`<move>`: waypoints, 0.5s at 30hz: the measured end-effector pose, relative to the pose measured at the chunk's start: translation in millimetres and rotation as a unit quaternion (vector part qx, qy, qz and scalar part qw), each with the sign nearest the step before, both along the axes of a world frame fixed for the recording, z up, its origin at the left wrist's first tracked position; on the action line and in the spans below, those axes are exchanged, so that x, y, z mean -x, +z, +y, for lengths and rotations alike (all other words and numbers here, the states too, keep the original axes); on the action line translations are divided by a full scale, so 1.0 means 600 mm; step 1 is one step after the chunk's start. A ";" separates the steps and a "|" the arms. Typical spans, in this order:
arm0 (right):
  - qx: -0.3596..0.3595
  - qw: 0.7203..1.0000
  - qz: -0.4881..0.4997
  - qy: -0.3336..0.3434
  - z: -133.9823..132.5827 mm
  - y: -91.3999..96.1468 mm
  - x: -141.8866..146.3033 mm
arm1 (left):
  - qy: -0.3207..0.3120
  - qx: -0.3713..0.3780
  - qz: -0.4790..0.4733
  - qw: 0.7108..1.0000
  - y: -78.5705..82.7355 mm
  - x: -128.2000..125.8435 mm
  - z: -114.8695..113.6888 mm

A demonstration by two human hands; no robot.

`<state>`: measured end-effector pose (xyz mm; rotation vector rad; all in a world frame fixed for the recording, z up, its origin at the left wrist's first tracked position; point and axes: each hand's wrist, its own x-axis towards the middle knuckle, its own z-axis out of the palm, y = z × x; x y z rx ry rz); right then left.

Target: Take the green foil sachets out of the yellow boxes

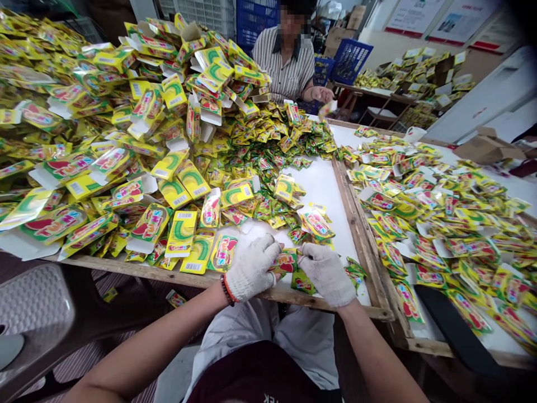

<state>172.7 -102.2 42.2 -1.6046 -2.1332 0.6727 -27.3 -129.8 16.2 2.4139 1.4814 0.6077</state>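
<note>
My left hand point(254, 267), in a white knitted glove, is closed on the left end of a small yellow-green printed box point(286, 261) with a red picture. The gloved fingers of my right hand point(327, 273) pinch that box's right end, just above the table's front edge. A small green sachet point(302, 282) lies below, between the hands. Beyond them, another box point(318, 223) rests on loose sachets. Flat yellow boxes point(198, 254) lie left of my left hand. My fingers partly hide the held box, so I cannot tell whether its flap is tucked in.
A tall heap of boxes point(146, 112) fills the left side. A wooden rail point(361, 229) divides the white table from another surface covered in boxes point(448, 224). A black phone-like object point(455, 330) lies at right. Across the table sits a co-worker point(285, 64). A plastic chair point(36, 313) stands left.
</note>
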 end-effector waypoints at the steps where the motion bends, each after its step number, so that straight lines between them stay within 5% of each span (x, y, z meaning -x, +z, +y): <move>1: 0.036 0.999 0.033 -0.010 -0.001 0.004 0.002 | 0.012 0.004 -0.004 1.000 0.000 0.000 0.001; 5: 0.213 0.956 0.196 -0.044 -0.016 0.019 0.001 | 0.033 0.018 -0.014 0.999 0.002 0.004 0.007; 8: 0.300 0.920 0.252 0.018 -0.029 0.018 0.002 | 0.017 0.016 -0.014 1.000 0.006 0.000 0.005; 11: 0.301 0.920 0.247 0.053 -0.032 0.003 0.005 | 0.005 0.006 -0.026 1.000 0.008 -0.010 0.000; 15: 0.248 0.955 0.165 0.008 -0.014 0.000 -0.015 | -0.039 -0.001 -0.034 0.999 0.009 -0.017 0.019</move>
